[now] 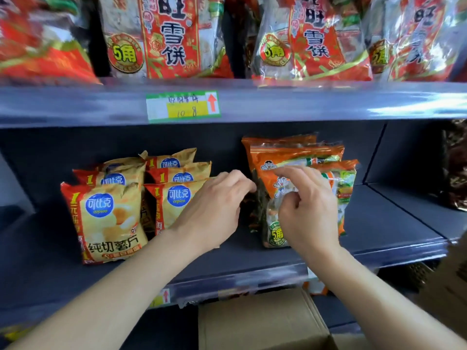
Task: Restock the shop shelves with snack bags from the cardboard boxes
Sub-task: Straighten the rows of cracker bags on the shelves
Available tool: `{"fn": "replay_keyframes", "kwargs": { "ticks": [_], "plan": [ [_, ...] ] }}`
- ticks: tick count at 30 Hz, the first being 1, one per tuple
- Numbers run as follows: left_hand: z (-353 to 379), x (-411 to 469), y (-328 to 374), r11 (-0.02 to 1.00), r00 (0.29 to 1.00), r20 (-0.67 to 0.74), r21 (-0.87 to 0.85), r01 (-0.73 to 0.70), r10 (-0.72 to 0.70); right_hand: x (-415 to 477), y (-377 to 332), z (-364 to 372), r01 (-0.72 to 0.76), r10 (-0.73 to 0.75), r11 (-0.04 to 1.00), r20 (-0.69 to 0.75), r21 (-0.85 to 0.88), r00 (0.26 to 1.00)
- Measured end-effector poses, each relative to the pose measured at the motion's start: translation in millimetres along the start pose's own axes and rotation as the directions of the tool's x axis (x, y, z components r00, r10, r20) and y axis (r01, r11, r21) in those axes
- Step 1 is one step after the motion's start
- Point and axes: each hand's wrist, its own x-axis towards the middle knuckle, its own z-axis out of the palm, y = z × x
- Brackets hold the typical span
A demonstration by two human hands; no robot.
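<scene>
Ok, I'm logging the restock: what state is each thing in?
orange snack bags, upright, in a row
left hand, fingertips at the front orange bag's side, grip unclear
right hand, fingers bent over that bag's front, grip unclear
yellow chip bags, upright, two rows
cardboard box, below the shelf, lid unclear

Only two arms of the person show. The left forearm (113, 294) fills the frame's 7 o'clock corner and the right forearm (384, 296) the 5 o'clock corner. Both are bare along all the length in view, from the picture's edge to the wrist. Each is slender and smooth and narrows evenly toward the wrist. The left hand (214, 198) and the right hand (308, 205), just below centre, are bare too. They are seen mostly from the back, with the knuckles showing as low ridges. The fingers are slim, and the nails are too blurred to make out.
</scene>
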Motion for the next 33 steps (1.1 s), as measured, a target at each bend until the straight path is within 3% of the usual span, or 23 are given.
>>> {"fn": "replay_keyframes", "kwargs": {
  "ticks": [6, 14, 16, 21, 27, 33],
  "plan": [
    [-104, 29, 4, 0.999, 1.0, -0.022, 0.045, -0.006, 0.007, 106, -58, -27, 0.158, -0.164, 0.983, 0.062, 0.094, 0.985],
    [-250, 88, 2, 0.968, 0.968, 0.052, 0.07, 0.243, -0.247, 233, -116, -51, 0.204, -0.224, 0.974, 0.364, 0.093, 0.904],
    [-277, 95, 3, 0.935, 0.928, 0.125, 0.099, 0.341, -0.352, 247, -128, -58, 0.19, -0.201, 0.979, 0.49, 0.071, 0.848],
    [-335, 97, 16, 0.874, 0.845, 0.231, 0.201, 0.443, -0.482, 280, -157, -88, 0.127, -0.09, 0.992, 0.784, 0.015, 0.614],
    [-374, 95, 32, 0.811, 0.789, 0.216, 0.28, 0.514, -0.575, 301, -191, -112, 0.183, -0.123, 0.982, 0.872, 0.04, 0.474],
    [-392, 72, 20, 0.742, 0.727, 0.199, 0.337, 0.579, -0.657, 311, -209, -104, 0.186, -0.161, 0.978, 0.894, 0.088, 0.419]
  ]
}}
